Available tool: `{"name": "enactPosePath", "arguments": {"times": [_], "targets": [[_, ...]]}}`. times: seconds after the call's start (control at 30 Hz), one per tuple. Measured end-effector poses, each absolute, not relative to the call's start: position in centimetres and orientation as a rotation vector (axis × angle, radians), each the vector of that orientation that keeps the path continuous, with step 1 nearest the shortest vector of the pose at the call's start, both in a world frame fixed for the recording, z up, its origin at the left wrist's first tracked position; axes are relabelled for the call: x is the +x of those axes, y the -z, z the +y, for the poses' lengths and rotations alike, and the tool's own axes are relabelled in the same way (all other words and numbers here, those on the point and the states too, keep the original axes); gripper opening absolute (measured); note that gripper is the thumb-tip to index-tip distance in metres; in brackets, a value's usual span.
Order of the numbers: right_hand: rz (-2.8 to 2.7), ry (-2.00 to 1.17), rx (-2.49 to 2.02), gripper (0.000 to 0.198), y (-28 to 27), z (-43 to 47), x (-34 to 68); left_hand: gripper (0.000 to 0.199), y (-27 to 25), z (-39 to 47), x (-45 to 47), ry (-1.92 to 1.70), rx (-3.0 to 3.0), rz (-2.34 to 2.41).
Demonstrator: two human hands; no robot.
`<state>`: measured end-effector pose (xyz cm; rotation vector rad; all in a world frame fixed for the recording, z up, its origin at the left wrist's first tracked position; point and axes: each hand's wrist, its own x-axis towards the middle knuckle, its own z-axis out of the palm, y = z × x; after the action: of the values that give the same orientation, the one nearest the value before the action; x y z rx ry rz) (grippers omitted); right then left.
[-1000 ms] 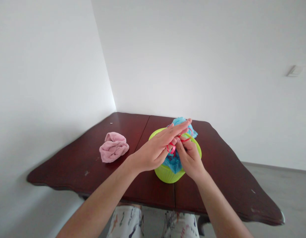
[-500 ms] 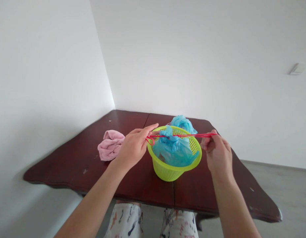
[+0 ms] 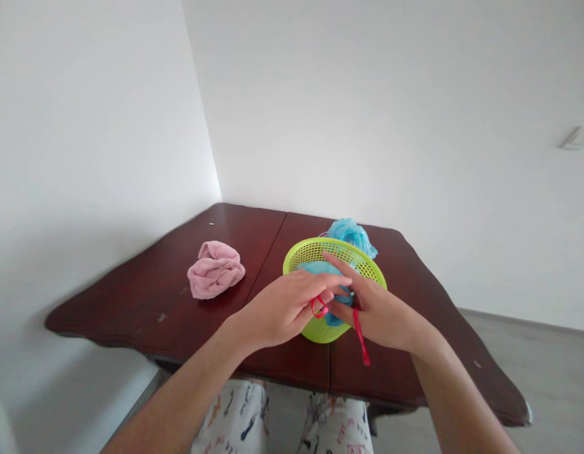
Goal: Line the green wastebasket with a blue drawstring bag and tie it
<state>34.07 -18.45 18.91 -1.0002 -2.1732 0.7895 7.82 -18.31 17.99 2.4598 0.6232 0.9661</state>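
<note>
Both hands meet over the front rim of a yellow-green plastic basket (image 3: 299, 252), which has a blue plastic bag (image 3: 313, 267) in it. My left hand (image 3: 292, 306) is closed, with a small loop of red drawstring (image 3: 319, 307) at its fingers. From my right hand (image 3: 374, 309) hangs another end of the red string, and its fingers pinch in at the bag's gathered neck (image 3: 342, 310). The fingertips overlap, so the spot where the strings cross is hidden.
A folded pink cloth (image 3: 215, 270) lies on the dark red wooden table (image 3: 145, 309), left of the basket. Behind the basket rests a second crumpled blue bag (image 3: 353, 234). White walls stand behind and to the left.
My right hand has moved left from the basket's right side to my left hand. The red string, stretched taut between the hands before, is now slack and hangs from my right hand.
</note>
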Motion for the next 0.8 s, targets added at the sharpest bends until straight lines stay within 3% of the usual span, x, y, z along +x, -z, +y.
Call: {"name": "enactPosePath", "arguments": {"times": [0.07, 0.13, 0.3, 0.4, 0.57, 0.8], "targets": [[-2.283, -0.869, -0.978, 0.040, -19.4, -17.9, 33.3, 0.046, -17.5, -18.2, 7.8, -0.965, 2.533, 0.572], [-2.258, -0.896, -0.988, 0.028, -19.7, -17.3, 33.3, 0.050, -16.6, -17.7, 7.1, -1.084, 2.533, 0.550], [-2.008, -0.412, -1.119, 0.042, -20.7, -15.6, 35.3, 0.094, -13.0, -15.6, 4.0, -1.296, 2.582, 0.844], [-1.975, 0.047, -1.130, 0.063, -22.3, -13.9, 37.1, 0.085, -11.1, -14.9, 3.1, -1.268, 2.604, 0.975], [-1.953, 0.708, -1.044, 0.091, -26.4, -10.1, 40.9, 0.050, -10.0, -14.8, 3.5, -1.260, 2.444, 1.034], [-1.866, 0.774, -1.257, 0.087, -26.7, -6.2, 46.3, 0.049, -9.9, -14.7, 4.3, -1.236, 2.398, 0.983]]}}
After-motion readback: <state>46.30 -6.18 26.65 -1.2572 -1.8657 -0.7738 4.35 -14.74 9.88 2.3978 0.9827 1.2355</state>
